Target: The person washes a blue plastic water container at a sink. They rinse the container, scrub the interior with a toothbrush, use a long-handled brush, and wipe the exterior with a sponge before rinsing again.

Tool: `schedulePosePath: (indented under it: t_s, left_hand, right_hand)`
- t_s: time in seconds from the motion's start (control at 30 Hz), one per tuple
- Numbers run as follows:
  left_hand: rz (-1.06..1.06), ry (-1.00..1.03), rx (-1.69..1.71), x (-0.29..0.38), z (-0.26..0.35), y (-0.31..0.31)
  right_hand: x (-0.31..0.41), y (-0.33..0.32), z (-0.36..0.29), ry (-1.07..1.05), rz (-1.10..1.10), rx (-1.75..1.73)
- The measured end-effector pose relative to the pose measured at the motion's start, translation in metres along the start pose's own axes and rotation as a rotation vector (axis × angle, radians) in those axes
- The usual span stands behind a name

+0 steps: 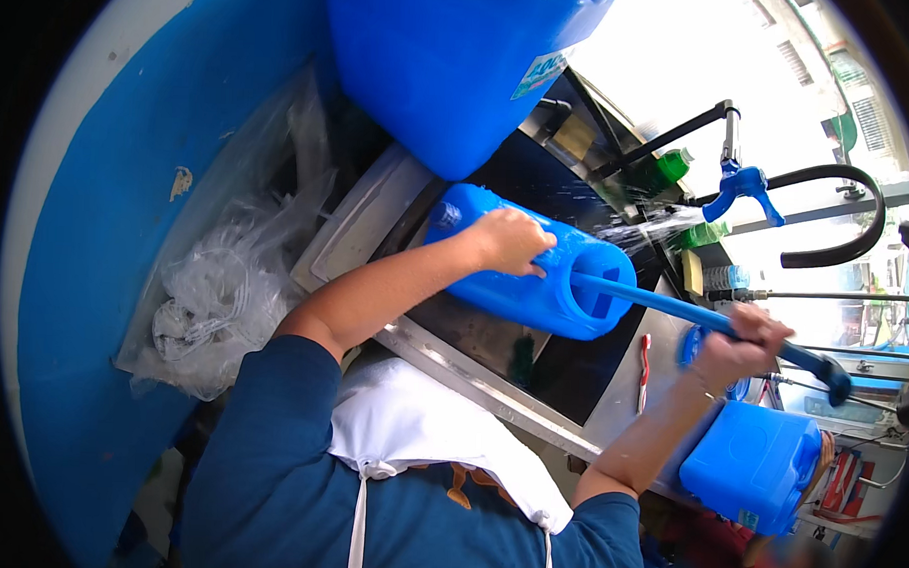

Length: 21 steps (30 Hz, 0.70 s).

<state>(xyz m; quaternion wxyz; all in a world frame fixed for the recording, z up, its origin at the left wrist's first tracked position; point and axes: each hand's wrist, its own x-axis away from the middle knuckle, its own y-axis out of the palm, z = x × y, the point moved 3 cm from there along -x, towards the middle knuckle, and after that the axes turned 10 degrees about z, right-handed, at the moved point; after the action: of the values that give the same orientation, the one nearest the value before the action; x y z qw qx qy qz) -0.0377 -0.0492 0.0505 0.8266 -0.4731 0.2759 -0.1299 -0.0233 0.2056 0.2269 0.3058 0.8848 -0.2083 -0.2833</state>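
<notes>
A blue plastic water jug [491, 296] lies on its side over the sink [571, 397], its round opening facing right. My left hand [512, 242] grips the jug's upper side with curled fingers; whether it holds a moulded handle is hidden. My right hand [745, 343], slightly blurred, is closed around a long blue stick [649, 294]. The stick's far end goes through the opening into the jug and cannot be seen. Water sprays leftward from the blue-levered faucet [739, 190] towards the jug's wet top.
Another large blue jug [432, 65] stands at the far left, above clear plastic bags [221, 298]. A red-and-white toothbrush [643, 373] rests on the metal counter. Green bottles [704, 234] stand near the faucet. At lower right, another person's hand [825, 451] touches a blue container [749, 459].
</notes>
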Motion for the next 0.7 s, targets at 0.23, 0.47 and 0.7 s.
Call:
schedulePosePath:
  t_s: [0.23, 0.47, 0.7]
  left_hand:
    - [-0.014, -0.145, -0.031, -0.001, -0.011, -0.014]
    - [-0.030, 0.011, -0.012, -0.013, 0.005, 0.000]
    - [0.042, -0.249, 0.094, 0.002, -0.003, -0.003]
  right_hand:
    - [-0.006, 0.018, 0.015, 0.248, -0.490, -0.148]
    - [0.020, 0.006, 0.082, 0.439, -0.485, 0.141]
    - [0.023, 0.014, 0.092, 0.235, -0.576, 0.372]
